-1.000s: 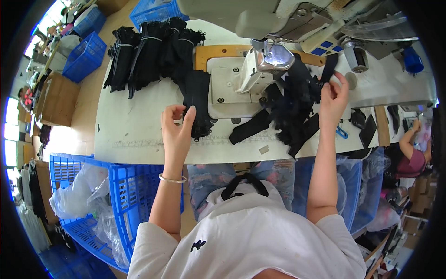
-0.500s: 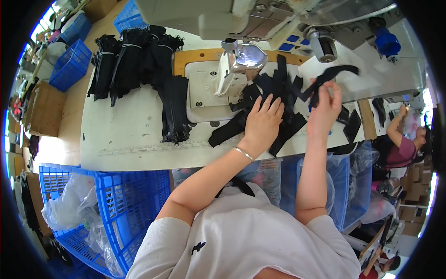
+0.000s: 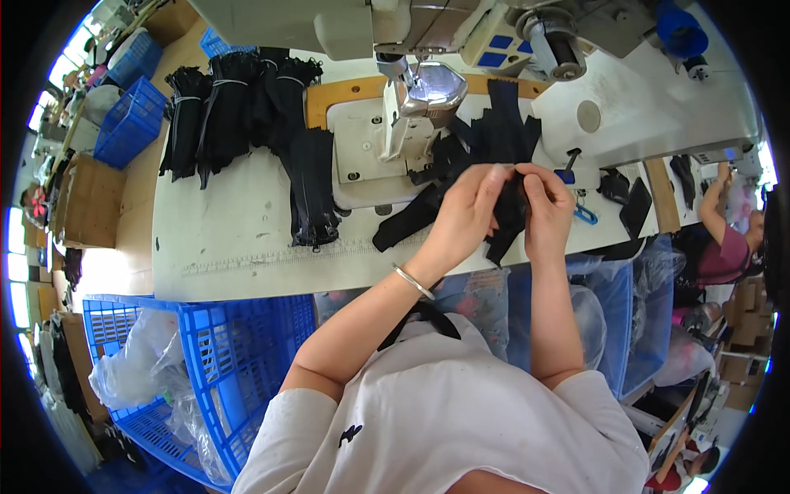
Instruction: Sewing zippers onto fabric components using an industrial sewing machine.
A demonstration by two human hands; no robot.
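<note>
My left hand (image 3: 467,212) and my right hand (image 3: 550,210) meet over the table, fingertips pinched together. Between them is a black fabric strip (image 3: 512,207), mostly hidden by my fingers. Beneath and behind my hands lies a loose pile of black strips (image 3: 504,123), spread beside the sewing machine's needle area (image 3: 424,95). One strip (image 3: 407,218) sticks out to the left of my left wrist. Farther left, black zippers (image 3: 313,189) lie on the table, next to tied bundles of them (image 3: 222,107).
Blue-handled snips (image 3: 585,214) lie right of my right hand, near small black pieces (image 3: 634,210). A blue crate (image 3: 239,346) with plastic bags stands below the table's left front edge. Blue bins (image 3: 650,329) stand at right. Another person (image 3: 724,235) is at far right.
My right hand has brought its black strip left and down from the right of the pile. My left hand has lifted off the pile and closed its fingers beside the right.
</note>
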